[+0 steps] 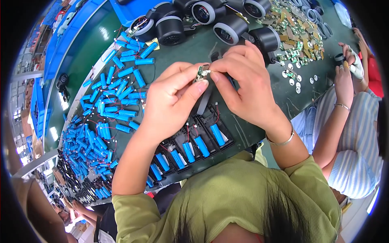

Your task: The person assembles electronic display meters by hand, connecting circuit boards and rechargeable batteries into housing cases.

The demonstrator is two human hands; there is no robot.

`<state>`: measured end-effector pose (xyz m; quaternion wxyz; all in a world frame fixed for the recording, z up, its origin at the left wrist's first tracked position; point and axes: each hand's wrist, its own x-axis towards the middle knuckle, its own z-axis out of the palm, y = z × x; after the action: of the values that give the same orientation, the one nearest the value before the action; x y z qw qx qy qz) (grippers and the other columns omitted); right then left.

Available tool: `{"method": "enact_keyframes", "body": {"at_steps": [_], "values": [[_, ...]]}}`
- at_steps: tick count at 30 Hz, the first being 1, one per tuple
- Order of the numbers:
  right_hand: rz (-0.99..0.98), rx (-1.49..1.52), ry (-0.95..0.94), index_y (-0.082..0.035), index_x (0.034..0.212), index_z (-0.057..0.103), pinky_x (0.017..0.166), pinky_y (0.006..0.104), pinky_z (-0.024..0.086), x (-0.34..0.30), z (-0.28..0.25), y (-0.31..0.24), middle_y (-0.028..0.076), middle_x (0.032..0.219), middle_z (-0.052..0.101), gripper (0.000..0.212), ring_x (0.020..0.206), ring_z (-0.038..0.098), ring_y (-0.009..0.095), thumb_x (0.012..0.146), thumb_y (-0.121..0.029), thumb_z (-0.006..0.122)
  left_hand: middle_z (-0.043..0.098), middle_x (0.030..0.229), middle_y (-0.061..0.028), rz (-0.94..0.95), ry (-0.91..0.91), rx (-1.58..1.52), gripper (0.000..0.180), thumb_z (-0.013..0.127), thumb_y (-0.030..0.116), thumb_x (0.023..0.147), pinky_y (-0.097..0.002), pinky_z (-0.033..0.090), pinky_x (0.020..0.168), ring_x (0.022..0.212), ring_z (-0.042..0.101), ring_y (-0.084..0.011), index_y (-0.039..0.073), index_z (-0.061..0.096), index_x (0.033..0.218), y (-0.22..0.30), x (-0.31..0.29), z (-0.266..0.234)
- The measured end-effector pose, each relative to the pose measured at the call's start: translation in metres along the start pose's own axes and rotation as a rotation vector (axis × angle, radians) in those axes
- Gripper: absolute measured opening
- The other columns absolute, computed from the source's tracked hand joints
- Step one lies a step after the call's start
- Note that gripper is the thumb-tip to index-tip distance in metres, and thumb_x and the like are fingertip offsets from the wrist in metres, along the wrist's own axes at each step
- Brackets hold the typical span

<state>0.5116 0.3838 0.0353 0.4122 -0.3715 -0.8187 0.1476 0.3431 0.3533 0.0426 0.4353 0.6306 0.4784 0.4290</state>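
In front of my chest, my left hand (173, 91) pinches a small green circuit board (199, 74) between thumb and fingers. My right hand (248, 83) meets it from the other side, its thumb and index finger closed at the board's edge by a small pale connector. Exactly what those right fingertips grip is hidden. Beneath my hands lies a row of black plastic housings (225, 135), several holding a blue cylindrical battery (201, 146) with thin red wires and small white plugs. A dark device part under my right hand is mostly covered.
Many loose wired blue batteries (108, 108) are heaped at left. Black round-headed device bodies (170, 30) with grey rings stand at the far side. A pile of circuit boards (298, 32) and some white discs (298, 85) lie far right. A co-worker's hand (344, 83) is at right.
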Motion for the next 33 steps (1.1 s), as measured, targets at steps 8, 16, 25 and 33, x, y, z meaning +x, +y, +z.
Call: {"method": "enact_keyframes", "body": {"at_steps": [8,16,25,33], "values": [[-0.048,0.047,-0.052,-0.007,0.078,0.059,0.09,0.041,0.034,0.001,-0.003,-0.002,0.004,0.072,0.054,0.009,0.079,0.052,0.022,0.07,-0.004,0.062,0.062,0.083,-0.0097,0.072,0.145,0.058,0.016,0.057,0.002,0.081,-0.0247,0.047,0.06,0.069,0.061,-0.0153,-0.002,0.062,0.096,0.002,-0.006,0.005],[0.115,0.139,0.006,-0.005,0.077,0.059,0.084,0.0402,0.037,-0.005,0.001,-0.009,0.005,0.072,0.057,0.007,0.078,0.052,0.024,0.071,-0.003,0.06,0.062,0.076,-0.0118,0.252,0.202,0.366,0.011,0.062,0.002,0.076,-0.0255,0.047,0.057,0.064,0.061,-0.0204,-0.001,0.063,0.087,0.004,-0.001,0.009],[0.177,0.036,0.101,-0.002,0.081,0.059,0.082,0.0403,0.039,-0.014,0.006,-0.033,0.008,0.074,0.058,0.013,0.079,0.053,0.026,0.07,0.004,0.059,0.062,0.076,-0.0126,0.492,0.268,0.558,0.015,0.063,-0.002,0.072,-0.0279,0.048,0.053,0.061,0.06,-0.0234,-0.001,0.062,0.088,-0.003,-0.005,0.013],[0.096,0.087,-0.019,-0.001,0.079,0.059,0.078,0.0362,0.04,-0.008,0.002,-0.01,0.009,0.075,0.058,0.011,0.078,0.054,0.025,0.069,0.002,0.061,0.062,0.078,-0.0126,0.35,0.175,0.512,0.018,0.061,-0.001,0.075,-0.0279,0.049,0.058,0.066,0.062,-0.023,-0.001,0.061,0.093,-0.002,-0.004,0.008]]}}
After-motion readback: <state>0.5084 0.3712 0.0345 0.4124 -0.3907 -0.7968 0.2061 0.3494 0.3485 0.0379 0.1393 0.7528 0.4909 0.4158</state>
